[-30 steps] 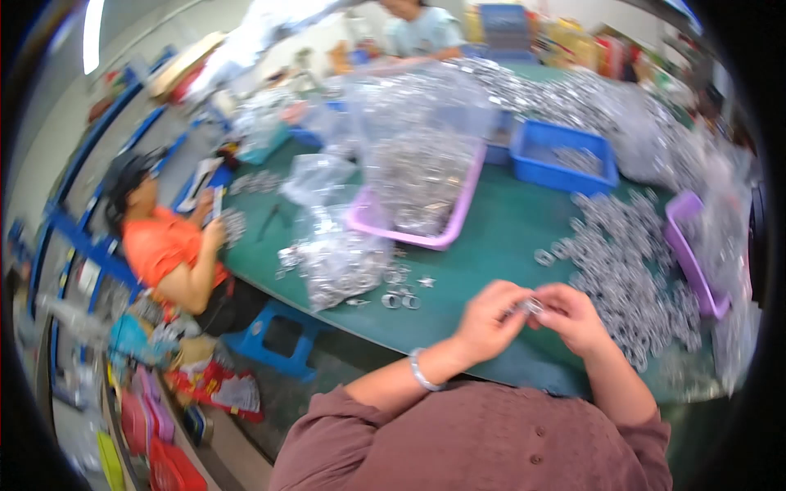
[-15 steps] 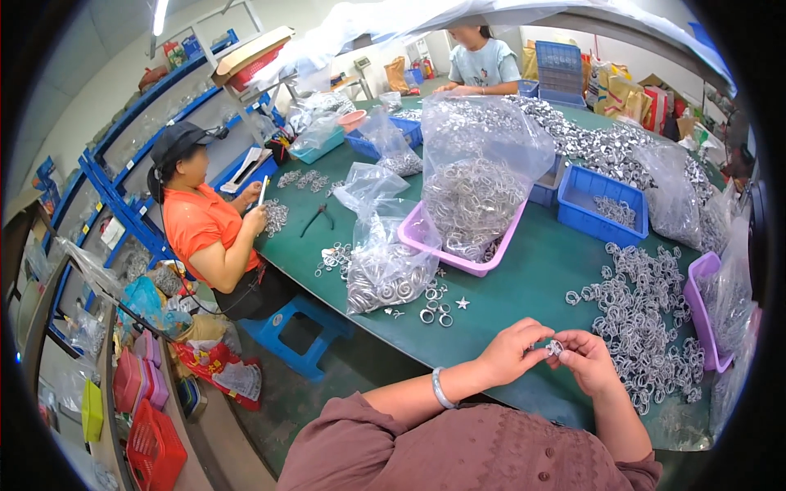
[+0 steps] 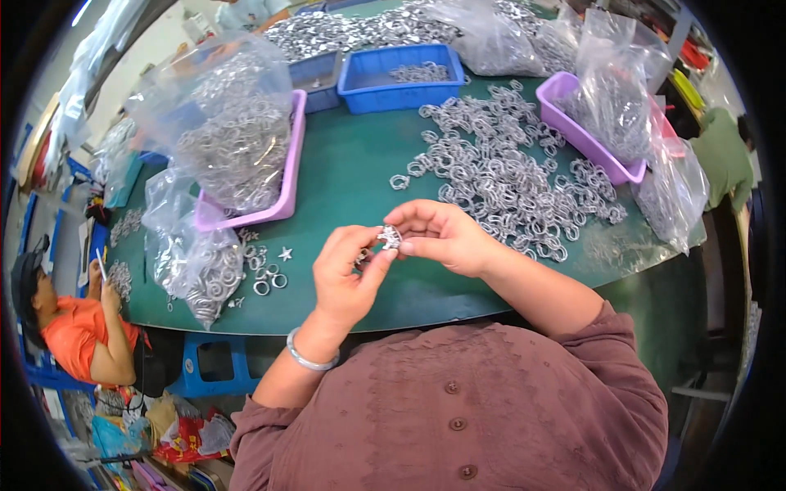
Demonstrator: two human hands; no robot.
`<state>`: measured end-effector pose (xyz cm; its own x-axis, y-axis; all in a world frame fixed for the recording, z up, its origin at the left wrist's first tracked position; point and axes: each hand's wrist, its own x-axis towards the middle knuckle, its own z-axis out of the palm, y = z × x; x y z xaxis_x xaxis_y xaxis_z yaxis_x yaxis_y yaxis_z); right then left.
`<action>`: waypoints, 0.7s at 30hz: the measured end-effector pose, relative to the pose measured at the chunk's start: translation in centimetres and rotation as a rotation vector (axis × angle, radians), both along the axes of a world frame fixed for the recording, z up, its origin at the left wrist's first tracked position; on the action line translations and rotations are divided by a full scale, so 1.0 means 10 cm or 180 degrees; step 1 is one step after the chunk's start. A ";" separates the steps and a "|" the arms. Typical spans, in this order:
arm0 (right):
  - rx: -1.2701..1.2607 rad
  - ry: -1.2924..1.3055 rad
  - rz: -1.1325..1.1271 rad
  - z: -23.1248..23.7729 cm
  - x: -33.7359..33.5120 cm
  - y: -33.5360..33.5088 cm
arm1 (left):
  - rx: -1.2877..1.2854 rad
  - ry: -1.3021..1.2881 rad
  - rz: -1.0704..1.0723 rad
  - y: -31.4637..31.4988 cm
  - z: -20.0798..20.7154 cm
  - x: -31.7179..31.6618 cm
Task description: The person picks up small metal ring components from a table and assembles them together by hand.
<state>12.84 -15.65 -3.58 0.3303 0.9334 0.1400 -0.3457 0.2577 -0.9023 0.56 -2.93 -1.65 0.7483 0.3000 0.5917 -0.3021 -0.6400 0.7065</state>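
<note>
Close to the table's front edge, my left hand (image 3: 345,274) and my right hand (image 3: 446,239) meet at the fingertips around a small silver metal ring (image 3: 390,238) with an ornate top. Both thumbs and forefingers pinch it from either side. A second bit of metal (image 3: 360,257) shows between my left fingers, too small to make out. A pale bangle (image 3: 312,350) circles my left wrist. Just beyond my right hand spreads a loose pile of silver rings (image 3: 512,168). Left of my hands lie a few loose rings (image 3: 262,286) and a star-shaped piece (image 3: 285,254).
A purple tray (image 3: 292,176) carries a clear bag of rings (image 3: 233,155), with another bag (image 3: 192,270) in front. Farther back are a blue bin (image 3: 401,99) and a heap of silver parts (image 3: 368,33). Another purple tray (image 3: 598,166) stands right. A person in orange (image 3: 90,335) works at left.
The view has swung to the right and down, so my hands and the ring pile sit farther left in the picture. Both hands keep pinching the ring, now turned with its top showing.
</note>
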 end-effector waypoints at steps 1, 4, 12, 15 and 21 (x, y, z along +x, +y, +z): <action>-0.0027 0.0008 -0.0037 -0.01 -0.01 -0.02 | 0.0040 0.0034 -0.0032 0.00 -0.01 0.00; 0.0101 -0.0097 -0.0072 -0.04 -0.02 -0.06 | -0.0006 0.0061 -0.0066 -0.03 -0.04 0.01; 0.0157 -0.0194 -0.0137 -0.05 -0.04 -0.04 | -0.0019 0.0071 -0.0098 -0.01 -0.07 0.01; 0.0095 -0.0231 -0.0157 -0.04 -0.04 -0.04 | -0.0064 0.0087 -0.0043 0.00 -0.10 0.03; -0.0023 -0.0300 -0.0184 -0.07 -0.01 -0.04 | -0.0060 0.0131 -0.0094 0.01 -0.12 0.05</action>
<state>12.70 -16.03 -4.28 0.3691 0.9144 0.1663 -0.2440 0.2680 -0.9320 1.07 -2.79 -2.88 0.7805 0.2883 0.5547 -0.2912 -0.6176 0.7306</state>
